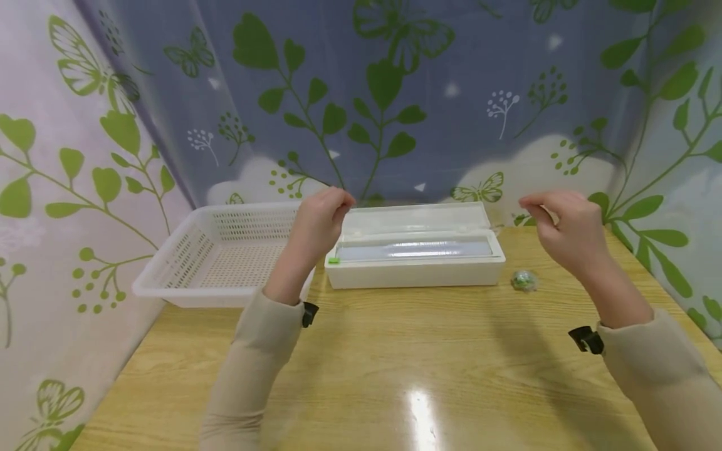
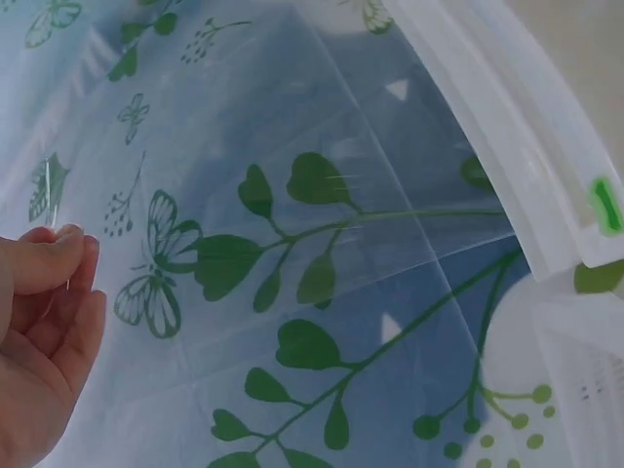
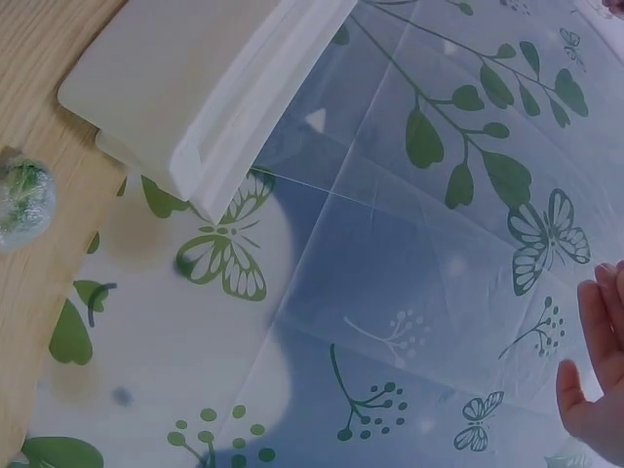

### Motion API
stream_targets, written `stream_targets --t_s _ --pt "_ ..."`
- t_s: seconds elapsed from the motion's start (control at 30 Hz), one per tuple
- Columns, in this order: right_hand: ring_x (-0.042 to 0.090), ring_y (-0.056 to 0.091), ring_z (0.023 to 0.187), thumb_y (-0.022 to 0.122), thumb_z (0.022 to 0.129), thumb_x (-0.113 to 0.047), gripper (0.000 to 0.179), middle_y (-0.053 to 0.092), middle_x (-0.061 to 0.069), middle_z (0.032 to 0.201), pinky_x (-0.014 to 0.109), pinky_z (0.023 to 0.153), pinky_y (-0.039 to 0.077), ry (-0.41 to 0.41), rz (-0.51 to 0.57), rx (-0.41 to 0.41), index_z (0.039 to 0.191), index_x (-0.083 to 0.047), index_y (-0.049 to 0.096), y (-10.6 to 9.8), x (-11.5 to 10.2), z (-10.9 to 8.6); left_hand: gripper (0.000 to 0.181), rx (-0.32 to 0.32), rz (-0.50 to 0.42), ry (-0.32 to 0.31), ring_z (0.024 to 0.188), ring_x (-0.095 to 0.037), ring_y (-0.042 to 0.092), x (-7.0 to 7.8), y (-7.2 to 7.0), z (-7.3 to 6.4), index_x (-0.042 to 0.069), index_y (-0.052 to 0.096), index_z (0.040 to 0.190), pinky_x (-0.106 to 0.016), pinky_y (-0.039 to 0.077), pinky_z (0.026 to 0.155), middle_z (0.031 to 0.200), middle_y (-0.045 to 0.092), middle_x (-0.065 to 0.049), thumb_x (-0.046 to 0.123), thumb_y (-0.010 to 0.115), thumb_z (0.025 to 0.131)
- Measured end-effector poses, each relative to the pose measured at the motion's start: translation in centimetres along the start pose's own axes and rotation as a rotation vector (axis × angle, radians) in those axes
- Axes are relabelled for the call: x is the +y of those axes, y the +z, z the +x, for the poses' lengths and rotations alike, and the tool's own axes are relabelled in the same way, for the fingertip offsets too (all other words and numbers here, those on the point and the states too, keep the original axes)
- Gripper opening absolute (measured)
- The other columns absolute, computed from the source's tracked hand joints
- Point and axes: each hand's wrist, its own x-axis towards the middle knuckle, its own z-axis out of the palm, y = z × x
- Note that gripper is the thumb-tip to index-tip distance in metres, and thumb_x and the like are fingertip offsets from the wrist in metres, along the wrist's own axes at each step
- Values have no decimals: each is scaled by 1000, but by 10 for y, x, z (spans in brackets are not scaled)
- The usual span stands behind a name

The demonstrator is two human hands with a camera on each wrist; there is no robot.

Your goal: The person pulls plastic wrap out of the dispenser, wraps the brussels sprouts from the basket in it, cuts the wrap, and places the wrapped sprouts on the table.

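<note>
A white cling film dispenser (image 1: 414,274) stands with its lid raised, a roll showing inside. Clear cling film (image 2: 390,234) stretches up from it, plain in the left wrist view and barely visible from the head. My left hand (image 1: 318,225) pinches the film between thumb and fingers, above the dispenser's left end. Raised beyond the right end, my right hand (image 1: 572,232) has thumb and forefinger brought together at the film's other side; the right wrist view cuts off its fingertips. A small green item in clear wrapping (image 1: 524,280) lies below the right hand.
A white perforated basket (image 1: 169,257) stands left of the dispenser, behind my left forearm. A green slider (image 1: 334,260) sits at the dispenser's front left corner. The wooden table (image 1: 395,351) meets a leaf-patterned curtain (image 1: 338,94) behind.
</note>
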Motion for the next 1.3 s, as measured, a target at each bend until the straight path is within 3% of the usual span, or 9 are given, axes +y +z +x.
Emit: stream_targets --t_s 0.1,0.2,0.33,0.47,0.63,0.9,0.97,1.13,1.3 --pt "15 49 59 54 70 2 11 58 7 71 22 48 30 -36 6 -35 76 -3 62 -5 -2 -6 11 -3 -44 -12 72 -16 51 0 -2 -5 -2 53 83 -17 40 61 87 49 -10 -2 54 72" --pt "13 49 59 57 66 3 12 58 5 70 20 46 28 -85 23 -69 75 -4 61 -10 -3 -13 8 -32 -15 19 68 -15 51 0 -6 -12 -1 55 79 -18 40 58 93 48 -10 3 56 71" --pt "13 51 60 60 61 4 15 58 3 69 20 51 34 -134 65 -110 74 -4 61 -14 -1 -22 7 -154 78 68 59 -12 48 4 -11 -26 6 55 72 -21 38 53 80 53 -4 14 56 73" --pt "10 52 61 60 59 2 16 58 -1 70 19 53 37 -173 112 -140 72 -8 61 -15 5 -30 7 -298 45 56 58 -5 48 12 -11 -44 12 52 73 -18 37 51 69 52 4 18 53 75" --pt "5 51 64 59 62 -3 16 57 -7 71 16 53 38 -212 179 -231 72 -15 60 -15 10 -41 7 -450 1 81 58 0 46 25 -2 -71 16 51 71 -15 37 51 66 50 11 21 52 76" --pt "4 50 61 58 64 1 22 55 -7 70 13 53 37 -277 378 -370 74 -19 57 -14 7 -52 7 -575 -38 170 55 1 41 36 26 -105 18 52 70 -12 33 47 68 48 10 22 51 76" --pt "3 50 62 58 64 2 25 54 -9 72 11 53 37 -277 400 -448 76 -20 56 -13 4 -57 8 -603 -35 187 54 1 40 34 32 -113 19 51 68 -13 32 46 66 48 11 22 52 76" --pt "0 48 62 56 66 2 27 51 -14 72 14 51 39 -237 438 -745 75 -24 55 -1 -2 -72 11 -676 -14 176 54 1 40 24 36 -130 19 51 64 -14 33 47 64 47 12 22 55 73" --pt "-2 46 60 57 70 -5 17 49 -15 69 16 49 40 -232 481 -936 71 -22 54 19 -2 -92 8 -671 29 221 64 -3 42 17 42 -143 19 56 62 -17 35 56 69 46 10 22 60 68"
